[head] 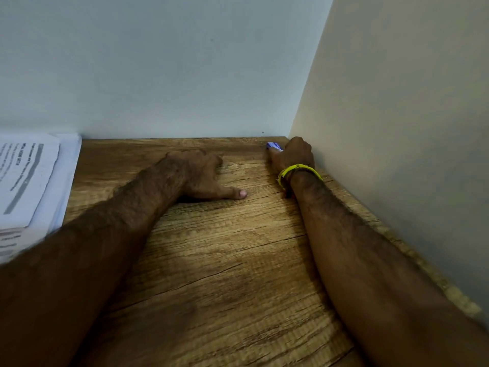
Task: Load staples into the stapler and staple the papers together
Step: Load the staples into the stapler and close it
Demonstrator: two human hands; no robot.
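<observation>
In the desk's far corner, the right hand (292, 154) is closing its fingers around a small blue-and-white box (274, 146), apparently staples, jutting leftward from the grip, while the papers (29, 178) are lying well apart beyond the left hand (201, 176), which is resting on the desk (225, 260) holding nothing.

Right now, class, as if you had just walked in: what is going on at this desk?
A person leans both forearms on a wooden desk set in a corner. The right hand, with a yellow band at the wrist, reaches into the far corner and closes round a small blue and white object, perhaps a staple box. The left hand rests on the desk, holding nothing visible. A stack of printed papers lies at the left edge. No stapler is in view.
</observation>
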